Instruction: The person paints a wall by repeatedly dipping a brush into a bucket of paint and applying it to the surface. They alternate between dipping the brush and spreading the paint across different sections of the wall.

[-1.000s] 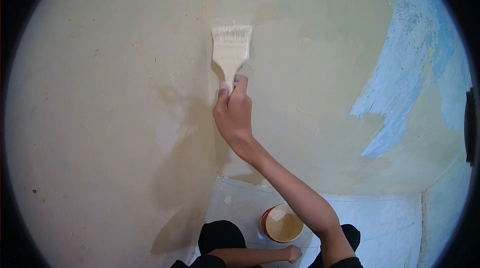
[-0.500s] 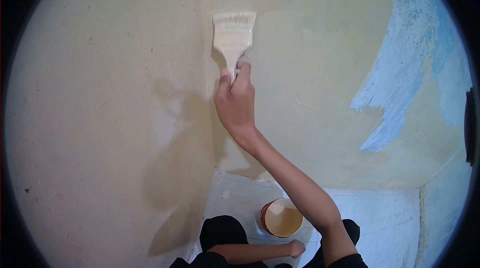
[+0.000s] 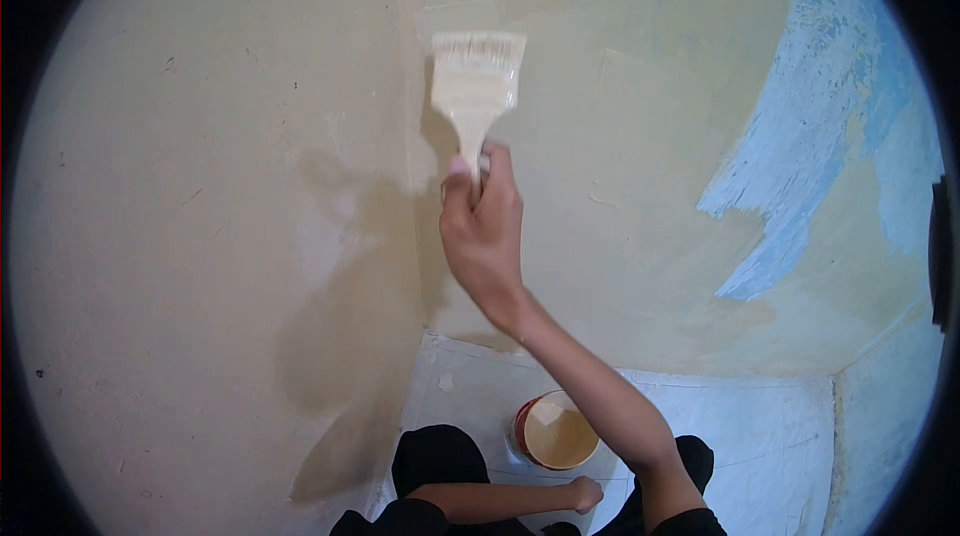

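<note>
A wide paintbrush [image 3: 474,81], coated in cream paint with its bristles up, is in front of the wall near the corner. My right hand [image 3: 484,226] is closed around its handle, thumb on the left side. Low in the view, my left hand [image 3: 588,495] is curled, its forearm lying across my lap; whatever it may hold is too small to make out. A red-sided bucket [image 3: 557,431] with cream paint inside stands on the floor between my knees and the wall, just above my left hand.
The painted wall [image 3: 620,156] meets a left wall [image 3: 200,236] at a vertical corner. Patches of blue-white [image 3: 800,126] show at the right. Pale floor [image 3: 765,436] lies below. My dark-clothed knees flank the bucket.
My right hand and the brush have moved slightly down and to the right. A faint fresh paint edge shows on the wall above the bristles. My left hand stays in my lap.
</note>
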### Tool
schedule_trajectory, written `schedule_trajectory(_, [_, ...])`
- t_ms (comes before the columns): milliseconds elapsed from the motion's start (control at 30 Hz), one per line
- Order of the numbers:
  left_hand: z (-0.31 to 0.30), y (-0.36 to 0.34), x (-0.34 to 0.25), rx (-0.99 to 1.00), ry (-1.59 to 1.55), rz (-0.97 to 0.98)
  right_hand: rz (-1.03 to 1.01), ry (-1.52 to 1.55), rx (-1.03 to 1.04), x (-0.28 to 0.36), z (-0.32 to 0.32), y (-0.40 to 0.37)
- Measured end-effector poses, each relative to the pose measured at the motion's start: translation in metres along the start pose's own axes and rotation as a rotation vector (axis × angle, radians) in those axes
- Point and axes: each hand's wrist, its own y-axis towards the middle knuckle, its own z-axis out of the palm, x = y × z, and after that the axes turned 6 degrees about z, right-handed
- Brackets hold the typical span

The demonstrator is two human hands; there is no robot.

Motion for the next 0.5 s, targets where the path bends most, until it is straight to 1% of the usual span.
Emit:
schedule_trajectory(67, [0.003,0.000,0.002,-0.016,0.015,-0.020,-0.036,-0.052,-0.035,0.001,-0.001,0.018])
schedule_trajectory(133, [-0.001,-0.004,0.001,-0.003,0.020,-0.018,-0.072,-0.103,-0.065,-0.003,-0.005,0.021])
schedule_trajectory(200, [-0.004,-0.006,0.001,0.006,0.026,-0.013,0.024,-0.127,-0.034,-0.013,-0.013,0.010])
schedule_trajectory(233, [-0.004,-0.006,0.001,0.012,0.018,-0.025,0.024,-0.130,-0.032,-0.023,-0.015,0.002])
schedule_trajectory(300, [-0.008,-0.007,0.000,0.017,0.011,-0.037,0.155,-0.167,-0.039,-0.043,-0.019,-0.019])
schedule_trajectory(333, [-0.015,-0.007,-0.001,0.087,0.007,-0.058,0.154,-0.165,-0.036,-0.048,-0.021,-0.030])
schedule_trajectory(367, [-0.019,-0.008,-0.003,0.159,0.001,-0.079,0.213,-0.142,-0.004,-0.053,-0.025,-0.040])
schedule_trajectory(400, [-0.006,0.000,0.002,0.161,-0.001,-0.078,0.273,-0.119,0.027,-0.055,-0.027,-0.047])
schedule_trajectory(467, [0.033,0.022,0.016,-0.040,0.076,-0.050,0.264,-0.100,0.026,-0.050,-0.030,-0.051])
schedule_trajectory(500, [0.028,0.020,0.013,-0.040,0.070,-0.047,0.255,-0.082,0.025,-0.046,-0.031,-0.053])
